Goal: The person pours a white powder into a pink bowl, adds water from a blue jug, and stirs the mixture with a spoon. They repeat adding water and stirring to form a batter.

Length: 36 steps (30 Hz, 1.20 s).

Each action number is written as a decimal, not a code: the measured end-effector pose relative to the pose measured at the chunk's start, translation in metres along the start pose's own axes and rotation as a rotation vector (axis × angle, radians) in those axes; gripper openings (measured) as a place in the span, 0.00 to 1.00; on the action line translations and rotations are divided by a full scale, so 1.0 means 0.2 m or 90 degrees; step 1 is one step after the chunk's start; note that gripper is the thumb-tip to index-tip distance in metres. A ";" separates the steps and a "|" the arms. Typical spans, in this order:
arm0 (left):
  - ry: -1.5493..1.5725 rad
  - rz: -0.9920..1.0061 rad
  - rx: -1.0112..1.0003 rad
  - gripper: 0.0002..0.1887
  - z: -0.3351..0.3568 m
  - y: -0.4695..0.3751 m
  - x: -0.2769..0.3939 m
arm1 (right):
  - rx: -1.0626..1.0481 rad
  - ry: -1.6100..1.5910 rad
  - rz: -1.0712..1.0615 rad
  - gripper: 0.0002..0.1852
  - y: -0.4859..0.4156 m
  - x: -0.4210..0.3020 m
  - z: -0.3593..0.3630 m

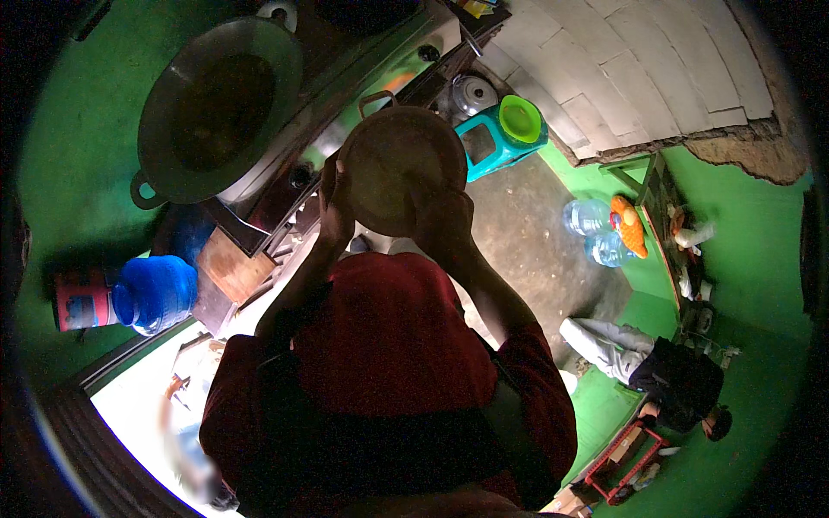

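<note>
Both my hands hold a round, dark metal pan with a loop handle (408,162) in front of my chest. My left hand (337,197) grips its left rim. My right hand (443,213) is on its lower right side, with the fingers over the edge and partly lost in shadow. The pan's inside looks brownish and dim. To the upper left, a large dark wok (220,110) with loop handles rests over the gas stove (256,188). Nothing else is seen in either hand.
A teal plastic stool (482,165) bears a lime-green bowl (520,119), beside a lidded metal pot (475,94). Clear water bottles (586,217) stand by the green wall. A blue water jug (158,294) is left. One person (677,375) stands at right, another (191,447) at lower left.
</note>
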<state>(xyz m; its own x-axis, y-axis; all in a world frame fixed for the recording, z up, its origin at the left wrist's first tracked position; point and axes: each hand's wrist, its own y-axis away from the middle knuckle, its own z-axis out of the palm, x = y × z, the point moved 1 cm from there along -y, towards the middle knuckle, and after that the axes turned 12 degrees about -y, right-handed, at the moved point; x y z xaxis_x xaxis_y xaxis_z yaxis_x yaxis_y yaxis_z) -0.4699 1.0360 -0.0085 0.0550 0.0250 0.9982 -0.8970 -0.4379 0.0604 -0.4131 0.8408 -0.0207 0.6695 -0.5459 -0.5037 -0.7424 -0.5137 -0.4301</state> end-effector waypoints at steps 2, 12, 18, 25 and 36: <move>0.008 0.001 -0.010 0.33 -0.01 0.00 0.02 | -0.044 0.019 0.029 0.17 -0.02 -0.09 -0.08; 0.027 0.018 -0.034 0.33 -0.05 -0.03 0.04 | -0.059 0.047 0.027 0.20 -0.04 -0.14 -0.09; 0.002 0.030 0.011 0.33 -0.09 -0.06 0.04 | 0.019 0.040 0.055 0.22 -0.17 -0.07 -0.26; 0.032 -0.021 -0.003 0.35 -0.11 0.00 0.08 | -0.151 0.094 -0.008 0.20 -0.09 -0.13 -0.25; 0.159 0.023 0.004 0.31 -0.11 -0.01 0.00 | 0.015 -0.035 -0.046 0.23 -0.10 -0.20 -0.26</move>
<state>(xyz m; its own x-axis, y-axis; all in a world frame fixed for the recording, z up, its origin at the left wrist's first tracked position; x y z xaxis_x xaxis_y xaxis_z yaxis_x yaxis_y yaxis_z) -0.4785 1.0572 -0.0080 -0.0883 0.2305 0.9691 -0.8939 -0.4475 0.0250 -0.4243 0.8384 0.0467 0.7197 -0.4706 -0.5104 -0.6928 -0.5347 -0.4839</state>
